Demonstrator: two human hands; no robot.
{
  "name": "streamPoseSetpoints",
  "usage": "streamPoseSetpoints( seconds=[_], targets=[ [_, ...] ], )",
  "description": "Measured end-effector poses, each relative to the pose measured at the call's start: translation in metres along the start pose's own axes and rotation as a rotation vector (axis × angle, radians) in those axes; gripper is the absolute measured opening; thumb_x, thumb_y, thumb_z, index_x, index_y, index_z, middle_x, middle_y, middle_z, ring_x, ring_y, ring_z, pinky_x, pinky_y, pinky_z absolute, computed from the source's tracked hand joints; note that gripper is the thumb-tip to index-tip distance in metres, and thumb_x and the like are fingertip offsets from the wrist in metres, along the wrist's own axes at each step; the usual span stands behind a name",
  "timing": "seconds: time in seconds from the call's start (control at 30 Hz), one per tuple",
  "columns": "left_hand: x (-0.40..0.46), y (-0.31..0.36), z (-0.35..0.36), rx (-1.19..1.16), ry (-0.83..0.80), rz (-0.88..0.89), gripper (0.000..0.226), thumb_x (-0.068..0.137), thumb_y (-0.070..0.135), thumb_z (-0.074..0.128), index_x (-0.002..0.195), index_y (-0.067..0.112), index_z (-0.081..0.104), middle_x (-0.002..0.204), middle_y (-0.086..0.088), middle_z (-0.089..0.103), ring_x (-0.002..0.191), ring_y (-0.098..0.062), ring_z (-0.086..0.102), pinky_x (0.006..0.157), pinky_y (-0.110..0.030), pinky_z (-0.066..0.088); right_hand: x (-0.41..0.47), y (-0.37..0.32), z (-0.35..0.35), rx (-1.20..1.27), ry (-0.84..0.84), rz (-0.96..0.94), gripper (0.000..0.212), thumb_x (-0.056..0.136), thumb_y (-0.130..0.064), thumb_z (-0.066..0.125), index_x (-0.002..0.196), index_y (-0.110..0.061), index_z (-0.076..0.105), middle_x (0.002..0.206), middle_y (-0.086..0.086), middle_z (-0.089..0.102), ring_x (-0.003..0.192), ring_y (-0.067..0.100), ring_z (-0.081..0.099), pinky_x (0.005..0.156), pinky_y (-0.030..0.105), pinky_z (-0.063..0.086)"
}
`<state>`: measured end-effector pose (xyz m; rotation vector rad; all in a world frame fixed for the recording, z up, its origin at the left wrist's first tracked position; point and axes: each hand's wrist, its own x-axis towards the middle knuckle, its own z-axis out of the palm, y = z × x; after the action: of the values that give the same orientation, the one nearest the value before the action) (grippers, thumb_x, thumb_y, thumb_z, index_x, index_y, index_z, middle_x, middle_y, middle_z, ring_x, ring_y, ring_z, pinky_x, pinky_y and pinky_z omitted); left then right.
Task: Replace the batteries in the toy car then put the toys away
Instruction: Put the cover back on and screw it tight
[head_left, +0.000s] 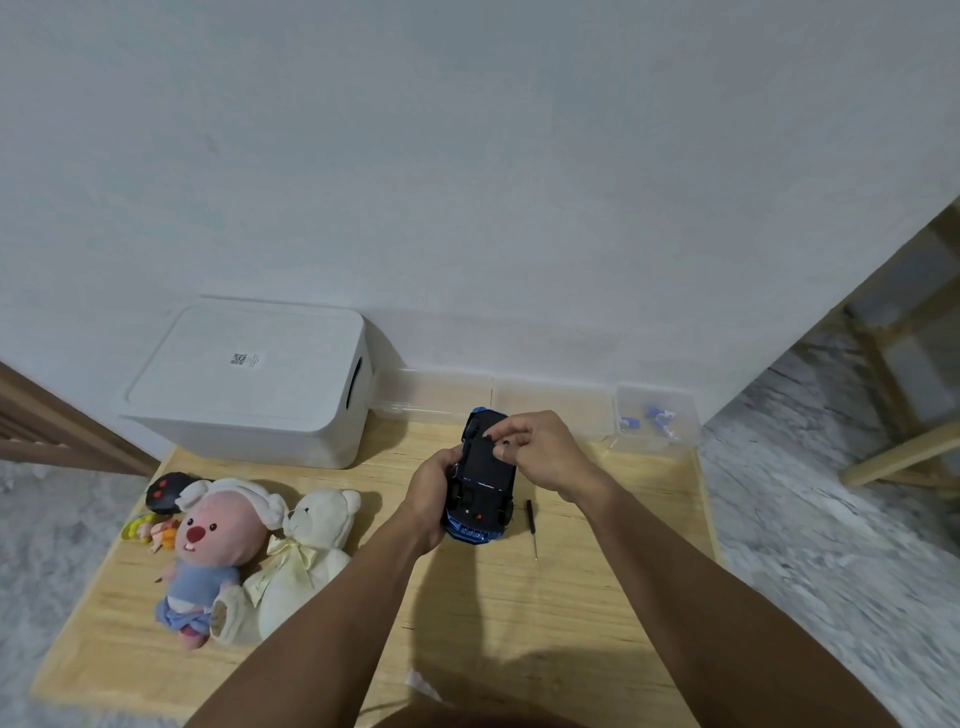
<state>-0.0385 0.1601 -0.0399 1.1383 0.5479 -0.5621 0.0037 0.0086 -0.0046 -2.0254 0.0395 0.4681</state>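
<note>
A blue toy car (483, 480) is held upside down above the wooden table (571, 597), its black underside facing me. My left hand (428, 501) grips the car's left side. My right hand (540, 449) rests on the far end of the underside with fingertips pinched together there; whether they hold a small part I cannot tell. A thin black screwdriver (532, 527) lies on the table just right of the car. At the back right a clear plastic box (655, 418) holds small blue and white items that may be batteries.
A white lidded storage bin (249, 384) stands at the back left, with clear boxes (436, 395) along the wall. A pink plush (208, 551), a white teddy bear (306, 551), a black remote (163, 491) and a small figure (150, 532) lie at left. A wooden frame (893, 395) stands at right.
</note>
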Motion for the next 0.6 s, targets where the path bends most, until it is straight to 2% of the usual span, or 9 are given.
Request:
streamPoseSetpoints(
  seconds=[0.1,0.23,0.37,0.47,0.6],
  targets=[
    [0.000,0.000,0.000,-0.007,0.002,0.008,0.039,0.099,0.032,0.035,0.107,0.010,0.067,0.095,-0.014,0.070,0.078,-0.029,0.065,0.069,-0.036,0.053,-0.002,0.000,0.001,-0.025,0.012,0.000,0.018,0.083,-0.005,0.070,0.097,-0.016,0.074,0.074,-0.006,0.064,0.079,0.012,0.061,0.074,0.025,0.049],
    [-0.002,0.000,0.001,-0.040,-0.008,0.025,0.038,0.100,0.029,0.034,0.104,0.013,0.068,0.088,-0.011,0.071,0.073,-0.028,0.065,0.066,-0.034,0.054,-0.004,-0.002,0.005,-0.155,0.078,-0.049,0.022,0.081,-0.011,0.074,0.102,-0.016,0.075,0.088,-0.004,0.069,0.080,0.008,0.060,0.075,0.020,0.047],
    [-0.001,0.000,0.002,-0.040,-0.004,0.027,0.038,0.099,0.034,0.039,0.101,0.011,0.069,0.089,-0.013,0.072,0.075,-0.030,0.067,0.070,-0.038,0.054,-0.007,-0.003,0.010,-0.221,0.197,-0.048,0.020,0.077,-0.017,0.079,0.097,-0.016,0.077,0.093,-0.001,0.075,0.083,0.010,0.067,0.083,0.024,0.054],
    [-0.002,0.000,0.003,-0.006,0.012,0.065,0.032,0.099,0.033,0.046,0.103,0.011,0.069,0.086,-0.011,0.075,0.073,-0.027,0.070,0.066,-0.036,0.056,-0.011,-0.001,0.014,-0.235,0.274,-0.058,0.020,0.075,-0.019,0.080,0.095,-0.015,0.077,0.091,0.001,0.075,0.083,0.012,0.069,0.082,0.023,0.054],
    [-0.003,-0.001,0.005,0.057,0.030,0.142,0.025,0.099,0.028,0.051,0.113,0.013,0.066,0.095,-0.011,0.074,0.081,-0.025,0.071,0.065,-0.034,0.056,-0.014,0.003,0.019,-0.328,0.298,-0.115,0.009,0.079,-0.020,0.076,0.084,-0.013,0.078,0.084,0.003,0.075,0.080,0.018,0.068,0.076,0.030,0.054]
  ],
)
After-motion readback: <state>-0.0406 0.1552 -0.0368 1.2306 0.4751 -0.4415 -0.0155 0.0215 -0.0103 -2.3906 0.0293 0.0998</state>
